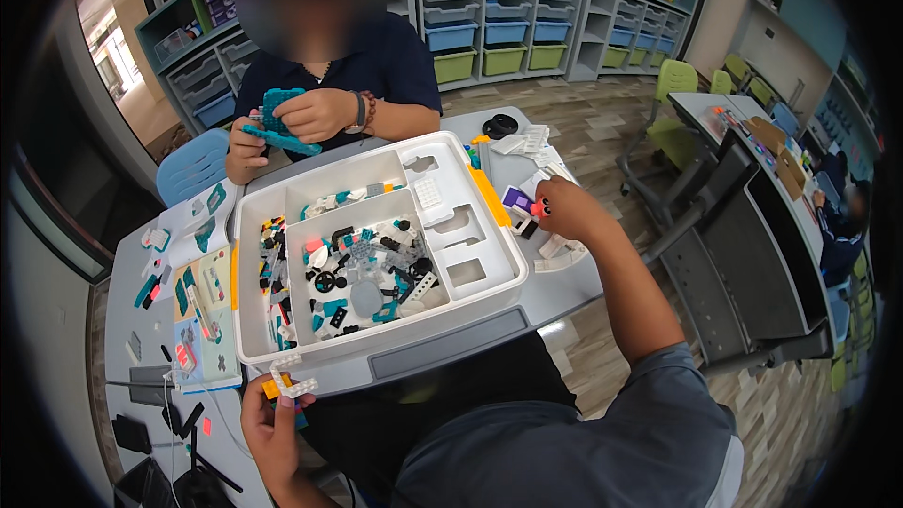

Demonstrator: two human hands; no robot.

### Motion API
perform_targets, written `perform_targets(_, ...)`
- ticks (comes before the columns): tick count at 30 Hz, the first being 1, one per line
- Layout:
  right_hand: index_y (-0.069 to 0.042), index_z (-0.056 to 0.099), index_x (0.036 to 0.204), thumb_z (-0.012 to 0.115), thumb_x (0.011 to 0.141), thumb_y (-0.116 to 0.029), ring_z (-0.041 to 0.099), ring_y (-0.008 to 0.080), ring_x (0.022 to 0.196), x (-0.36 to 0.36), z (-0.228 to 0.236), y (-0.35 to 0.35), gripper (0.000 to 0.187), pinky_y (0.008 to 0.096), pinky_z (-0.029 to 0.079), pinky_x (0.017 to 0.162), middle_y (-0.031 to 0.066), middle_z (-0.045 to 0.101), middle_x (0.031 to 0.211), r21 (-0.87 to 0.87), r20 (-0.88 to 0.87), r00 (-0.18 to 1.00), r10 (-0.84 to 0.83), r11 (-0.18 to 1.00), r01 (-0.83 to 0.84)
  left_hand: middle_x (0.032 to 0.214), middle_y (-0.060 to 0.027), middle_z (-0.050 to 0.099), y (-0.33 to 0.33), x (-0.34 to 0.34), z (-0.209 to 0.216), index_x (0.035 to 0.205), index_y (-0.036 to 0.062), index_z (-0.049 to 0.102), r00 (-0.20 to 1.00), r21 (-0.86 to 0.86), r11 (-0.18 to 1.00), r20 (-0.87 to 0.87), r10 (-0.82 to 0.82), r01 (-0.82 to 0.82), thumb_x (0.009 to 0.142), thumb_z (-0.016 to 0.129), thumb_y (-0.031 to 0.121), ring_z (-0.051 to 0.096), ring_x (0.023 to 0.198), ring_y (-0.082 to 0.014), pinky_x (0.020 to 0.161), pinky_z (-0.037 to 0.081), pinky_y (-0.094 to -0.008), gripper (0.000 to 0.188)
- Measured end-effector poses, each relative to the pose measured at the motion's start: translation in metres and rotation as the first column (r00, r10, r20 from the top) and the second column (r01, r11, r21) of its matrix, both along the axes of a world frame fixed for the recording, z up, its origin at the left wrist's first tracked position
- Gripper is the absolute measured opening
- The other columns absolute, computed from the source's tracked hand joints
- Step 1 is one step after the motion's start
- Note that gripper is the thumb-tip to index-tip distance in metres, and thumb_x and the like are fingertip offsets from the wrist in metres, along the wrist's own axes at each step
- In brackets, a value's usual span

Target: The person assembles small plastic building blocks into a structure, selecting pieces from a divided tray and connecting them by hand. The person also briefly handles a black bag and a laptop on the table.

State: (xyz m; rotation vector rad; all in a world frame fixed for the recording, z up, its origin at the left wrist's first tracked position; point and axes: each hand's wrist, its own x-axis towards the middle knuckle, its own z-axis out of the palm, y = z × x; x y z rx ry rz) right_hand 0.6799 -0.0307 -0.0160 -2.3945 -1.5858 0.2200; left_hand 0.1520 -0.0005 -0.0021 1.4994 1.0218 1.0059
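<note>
My left hand (273,437), below the tray's near left corner, is closed on a small brick assembly. A white angled beam with holes (299,388) and an orange-yellow piece (276,386) stick out above its fingers; darker coloured bits show beneath. Right of the tray, my right hand (569,212) has its fingers closed on a small coral-red piece (541,208). A purple and white piece (514,198) lies just beside it. The white divided tray (376,348) between my hands holds many loose bricks, wheels and connectors in its compartments.
Across the table a co-worker's hands (301,118) hold teal plates (282,139). An open picture booklet (202,320) and loose bricks lie left of the tray. White curved pieces (560,254) and black wheels (500,125) sit at right. A blue chair (193,167) stands far left.
</note>
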Motion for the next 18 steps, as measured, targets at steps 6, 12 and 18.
perform_targets(6,-0.008,0.071,0.104,0.077,0.068,-0.007,0.064,0.0376,0.103,0.01,-0.018,-0.003,0.036,0.0458,0.052,0.091,0.0179,0.069,0.104,0.053,0.126,0.989,0.077,0.995,-0.085,0.108,-0.0097,0.067,0.002,0.007,-0.006,0.124,-0.0041,0.058,0.99,-0.039,0.999,0.144,-0.005,0.011,0.102,0.06,0.011,0.068,0.091,-0.0171,0.084,0.058,-0.0322,0.027)
perform_targets(12,-0.01,0.067,0.123,0.081,0.073,-0.01,0.058,0.0359,0.115,-0.043,0.038,-0.032,0.052,0.0441,0.043,0.103,0.0142,0.067,0.12,0.217,0.27,0.961,0.056,0.969,-0.117,0.108,-0.0074,0.069,0.0,0.023,-0.001,0.124,-0.0042,0.06,0.962,-0.104,0.986,0.252,-0.104,0.134,0.1,0.065,0.005,0.067,0.096,-0.0126,0.088,0.054,-0.0271,0.026)
perform_targets(18,-0.005,0.064,0.13,0.086,0.079,-0.022,0.058,0.0337,0.124,-0.191,0.09,-0.009,0.058,0.0426,0.044,0.106,0.0158,0.062,0.135,0.543,-0.169,0.585,0.793,0.571,-0.616,0.102,-0.0099,0.071,-0.01,0.028,-0.004,0.116,-0.0016,0.067,0.994,0.085,0.99,0.004,-0.113,0.112,0.093,0.074,0.007,0.068,0.092,-0.0166,0.083,0.052,-0.0285,0.026)
